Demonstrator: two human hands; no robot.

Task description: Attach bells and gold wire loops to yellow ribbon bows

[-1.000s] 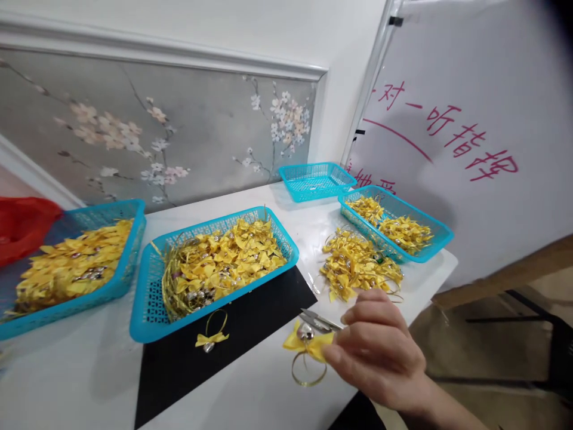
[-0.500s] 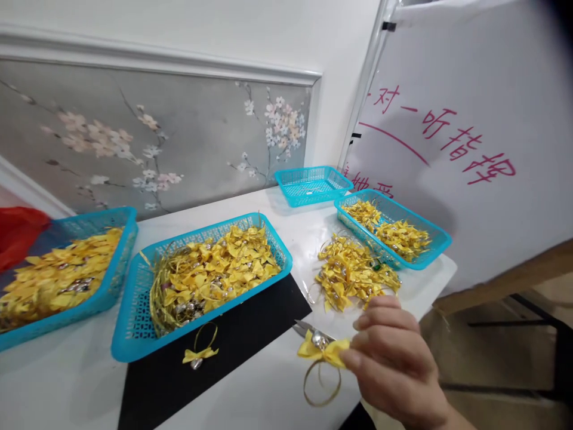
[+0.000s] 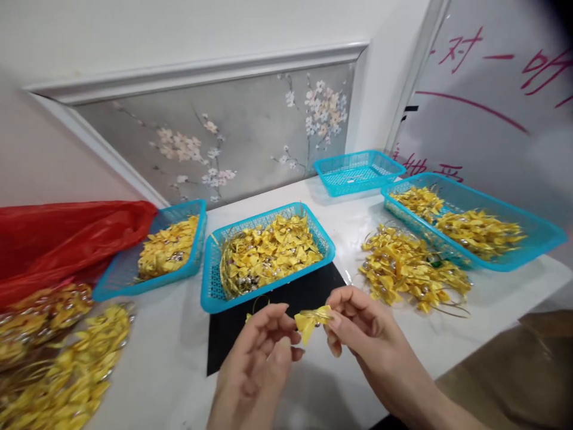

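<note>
My right hand (image 3: 371,340) pinches a small yellow ribbon bow (image 3: 311,321) between thumb and fingers, over the front of the table. Thin gold cord lies along the bow, and a bit of silver shows under it. My left hand (image 3: 262,361) is beside the bow's left end, its fingers loosely curled and thumb apart from them. Whether its fingertips touch the ribbon, I cannot tell. Behind the left hand, another bow on the black mat (image 3: 286,295) is mostly hidden. Beyond it, a blue basket (image 3: 268,294) holds many such bows with silver bells and gold cords.
Loose yellow bows (image 3: 403,269) are heaped right of the mat, beside a blue basket (image 3: 492,260) of bows. Another blue basket (image 3: 358,188) stands at the back. On the left are a third basket of bows (image 3: 201,239), a red bag (image 3: 67,239) and bagged bows (image 3: 85,370).
My left hand has come into view beside the bow. The right hand has moved left and turned the bow. The scissor blades seen behind it are out of sight. The view has swung left.
</note>
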